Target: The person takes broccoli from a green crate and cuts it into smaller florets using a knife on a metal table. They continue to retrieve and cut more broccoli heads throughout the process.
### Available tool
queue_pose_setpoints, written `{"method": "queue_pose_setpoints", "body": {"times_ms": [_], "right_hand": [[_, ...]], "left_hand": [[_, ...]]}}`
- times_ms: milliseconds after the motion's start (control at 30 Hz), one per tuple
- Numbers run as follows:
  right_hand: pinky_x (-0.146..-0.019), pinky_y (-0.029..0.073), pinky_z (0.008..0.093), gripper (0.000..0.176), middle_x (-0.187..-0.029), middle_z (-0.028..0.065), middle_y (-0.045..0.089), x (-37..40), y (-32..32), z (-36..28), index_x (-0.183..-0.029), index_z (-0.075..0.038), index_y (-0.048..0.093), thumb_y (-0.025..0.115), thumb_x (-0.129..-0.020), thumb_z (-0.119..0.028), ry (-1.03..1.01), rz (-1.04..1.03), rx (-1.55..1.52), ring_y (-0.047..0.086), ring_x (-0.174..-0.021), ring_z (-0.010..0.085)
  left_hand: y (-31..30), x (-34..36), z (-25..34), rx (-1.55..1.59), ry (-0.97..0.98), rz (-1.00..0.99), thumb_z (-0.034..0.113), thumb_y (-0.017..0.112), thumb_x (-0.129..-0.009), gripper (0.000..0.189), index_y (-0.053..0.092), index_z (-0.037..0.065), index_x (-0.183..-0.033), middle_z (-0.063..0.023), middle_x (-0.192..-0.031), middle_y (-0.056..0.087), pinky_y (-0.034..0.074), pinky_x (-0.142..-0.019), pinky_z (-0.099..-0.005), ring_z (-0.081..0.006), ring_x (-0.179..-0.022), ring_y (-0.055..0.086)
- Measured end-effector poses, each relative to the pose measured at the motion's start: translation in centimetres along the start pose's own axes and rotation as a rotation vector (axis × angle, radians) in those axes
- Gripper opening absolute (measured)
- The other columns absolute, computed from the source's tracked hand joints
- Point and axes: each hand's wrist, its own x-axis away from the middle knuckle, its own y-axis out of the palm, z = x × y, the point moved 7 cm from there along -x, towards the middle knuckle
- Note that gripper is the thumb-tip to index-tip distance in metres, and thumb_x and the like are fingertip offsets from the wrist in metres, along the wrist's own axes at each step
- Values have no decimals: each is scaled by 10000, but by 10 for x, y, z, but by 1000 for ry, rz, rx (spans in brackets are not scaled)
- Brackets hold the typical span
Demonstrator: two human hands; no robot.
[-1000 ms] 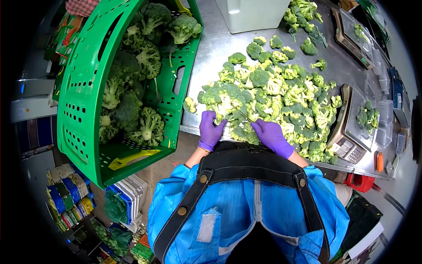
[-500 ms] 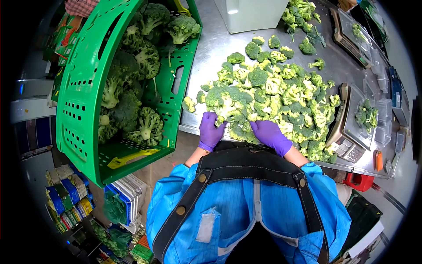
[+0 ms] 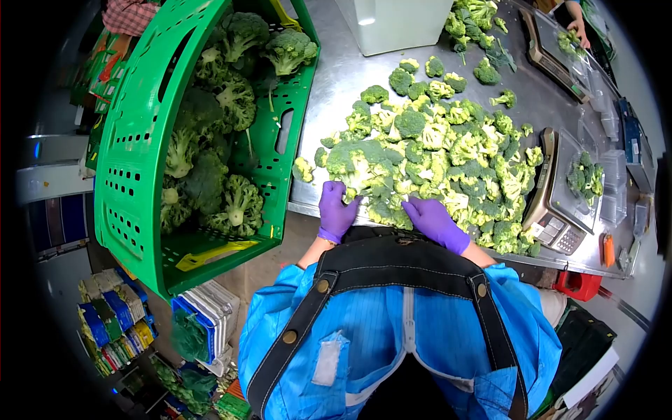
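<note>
A large broccoli head (image 3: 358, 165) lies at the near left of a spread of cut broccoli florets (image 3: 448, 143) on the metal table. At its lower edge my left hand (image 3: 337, 211), in a purple glove, is closed with thumb and fingers on its stem side. My right hand (image 3: 437, 222), gloved the same way, is closed a little to the right, close to the near florets. Its fingertips are turned away from view, so whatever it may hold cannot be made out.
A tilted green crate (image 3: 133, 161) with whole broccoli heads (image 3: 210, 175) stands on the left. A pale bin (image 3: 395, 28) is at the back. On the right are a scale (image 3: 556, 227) with a tray of florets, a second scale (image 3: 553, 59), and another person's hand (image 3: 579, 31).
My right hand has shifted slightly right, away from the large head. My left hand stays by the broccoli head. Another person's hand has appeared at the far scale.
</note>
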Motion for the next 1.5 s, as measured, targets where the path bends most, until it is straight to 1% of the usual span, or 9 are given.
{"method": "queue_pose_setpoints", "body": {"times_ms": [233,367,467,833,900,1100,1200,1333,1500], "right_hand": [[-592,486,367,401,-827,123,621,-43,-29,-29,-1022,-78,566,666,-748,-353,-168,515,-188,607,-635,294],[-541,484,317,418,-839,99,613,-76,-16,-26,-1096,-94,534,673,-754,-290,-221,412,-53,592,-578,229],[-426,411,230,379,-771,14,521,-75,-11,-2,-1108,-55,517,665,-769,-135,125,3,-953,491,-498,80],[-411,403,242,481,-672,38,525,-64,-2,21,-1196,-9,452,637,-803,-217,321,-58,-1187,483,-432,109],[-402,387,231,430,-675,20,520,-55,-14,21,-1155,-15,467,634,-811,-213,379,182,-1257,482,-431,109],[-402,368,186,415,-726,50,609,-37,-55,4,-1225,-12,459,503,-901,-266,89,642,-1109,466,-440,65],[-463,422,257,284,-737,106,634,-42,-31,-10,-984,-90,611,533,-881,-343,178,77,-633,532,-494,131],[-622,457,420,403,-631,136,592,-39,-12,-23,-929,-109,618,505,-841,-485,-103,36,-91,592,-670,340],[-621,453,436,416,-637,156,592,-38,-16,-21,-886,-102,619,451,-869,-482,-41,-28,102,588,-668,345]], "left_hand": [[1,-3,-11,113,-4,12,60,747,-609,339,488,20,-824,-92,-795,427,386,-577,-307,-216,-650,437],[-3,-2,-14,88,2,13,114,765,-613,359,491,22,-826,-112,-819,455,408,-568,-332,-241,-655,472],[-4,-1,-21,110,-13,37,118,768,-618,364,497,18,-839,-106,-825,455,405,-565,-325,-229,-649,466],[-2,-8,-35,191,-120,33,103,766,-626,379,496,15,-877,-69,-798,420,377,-530,-284,-169,-596,414],[0,-7,-40,211,-134,33,98,765,-626,383,494,14,-884,-63,-797,418,374,-527,-278,-159,-593,408],[0,-4,-47,227,-87,23,88,764,-624,400,488,9,-901,-49,-794,415,367,-520,-262,-135,-589,394],[-2,-5,-46,221,-69,18,85,764,-623,397,489,8,-898,-50,-802,427,369,-519,-259,-131,-589,395],[-5,-12,-41,214,-162,-8,97,766,-619,382,493,13,-873,-72,-820,455,394,-555,-282,-171,-625,444],[-4,-24,-21,155,-86,-4,125,766,-605,380,471,24,-822,-123,-817,457,409,-642,-346,-300,-723,482]]}}
